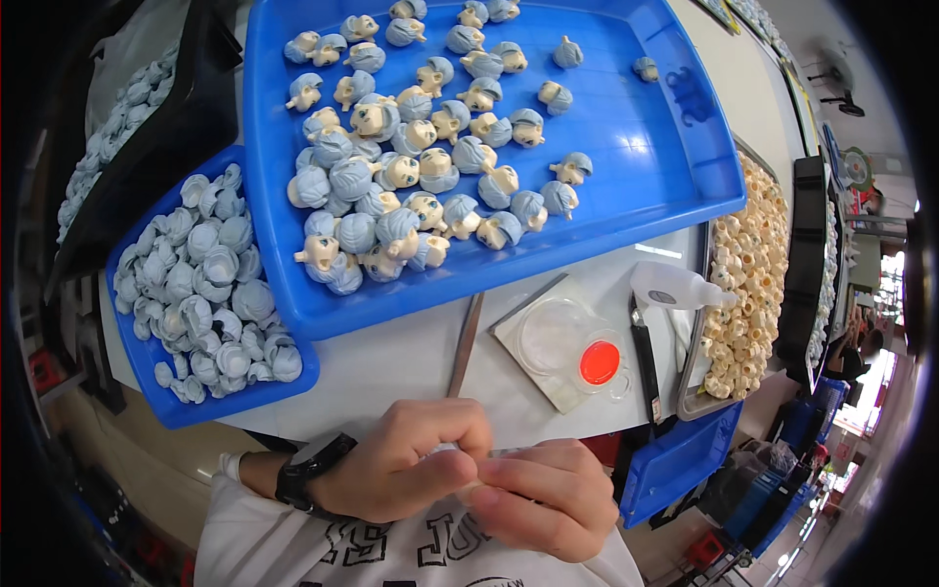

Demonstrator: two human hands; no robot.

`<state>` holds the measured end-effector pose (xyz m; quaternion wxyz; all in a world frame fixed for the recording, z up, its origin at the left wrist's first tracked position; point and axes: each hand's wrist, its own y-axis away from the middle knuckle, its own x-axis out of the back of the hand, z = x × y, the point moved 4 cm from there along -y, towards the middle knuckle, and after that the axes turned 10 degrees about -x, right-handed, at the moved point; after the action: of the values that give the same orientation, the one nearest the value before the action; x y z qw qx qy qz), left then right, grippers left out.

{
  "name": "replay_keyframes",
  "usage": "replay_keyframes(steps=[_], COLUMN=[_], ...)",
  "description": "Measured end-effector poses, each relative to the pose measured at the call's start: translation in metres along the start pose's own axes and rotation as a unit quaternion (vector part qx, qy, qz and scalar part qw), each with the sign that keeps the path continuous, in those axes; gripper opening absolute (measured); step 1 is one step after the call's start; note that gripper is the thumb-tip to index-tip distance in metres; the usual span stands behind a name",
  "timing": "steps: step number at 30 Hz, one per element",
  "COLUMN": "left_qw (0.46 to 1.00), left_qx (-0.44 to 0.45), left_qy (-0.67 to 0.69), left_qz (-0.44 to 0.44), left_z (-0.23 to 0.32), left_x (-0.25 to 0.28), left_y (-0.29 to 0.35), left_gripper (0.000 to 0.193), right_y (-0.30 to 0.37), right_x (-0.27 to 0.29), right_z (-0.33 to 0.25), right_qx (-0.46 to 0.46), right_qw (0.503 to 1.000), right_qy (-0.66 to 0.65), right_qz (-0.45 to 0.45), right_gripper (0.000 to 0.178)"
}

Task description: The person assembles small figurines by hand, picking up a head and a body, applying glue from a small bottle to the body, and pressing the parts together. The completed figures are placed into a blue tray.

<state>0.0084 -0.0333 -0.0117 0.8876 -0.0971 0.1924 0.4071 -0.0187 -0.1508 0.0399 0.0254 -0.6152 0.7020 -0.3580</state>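
Observation:
My left hand (411, 465), with a black watch (311, 470) on its wrist, is closed close in front of my shirt. Against it, fingertips meeting, is my right hand (550, 497), its fingers bent in a pinch. A small pale bit shows between the fingers, too covered to name. Just beyond the hands, a thin metal file-like tool (467, 342) lies on the white table (416, 367). To its right is a pale square plate (528, 342) bearing a clear round dish and a red-orange disc (600, 363).
A large blue tray (626, 147) holds several doll heads with blue hair. At left, a blue bin (171, 406) holds blue hair pieces (220, 264). At right are a white squeeze bottle (675, 287), a black-handled cutter (644, 362) and a metal tray (696, 391) of beige face parts (748, 284).

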Motion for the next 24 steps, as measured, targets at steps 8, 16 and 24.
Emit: replay_keyframes(steps=[8,16,24], left_qw=[0.996,0.992,0.995], left_qx=[0.003,-0.032,0.029], left_qy=[0.076,-0.093,0.033], left_qz=[0.055,0.076,0.088], left_z=[0.001,0.008,-0.001], left_x=[0.005,0.004,0.007], left_y=[-0.003,-0.007,0.005], left_gripper=[0.053,0.063,0.041], right_y=[-0.002,0.002,0.005], right_x=[-0.006,0.000,0.002], right_z=[-0.002,0.007,0.008], right_qx=[-0.046,-0.063,-0.055], right_qw=[0.998,0.997,0.998], right_qy=[0.037,0.035,0.037], right_qz=[-0.007,-0.026,0.000], right_gripper=[0.031,0.031,0.034])
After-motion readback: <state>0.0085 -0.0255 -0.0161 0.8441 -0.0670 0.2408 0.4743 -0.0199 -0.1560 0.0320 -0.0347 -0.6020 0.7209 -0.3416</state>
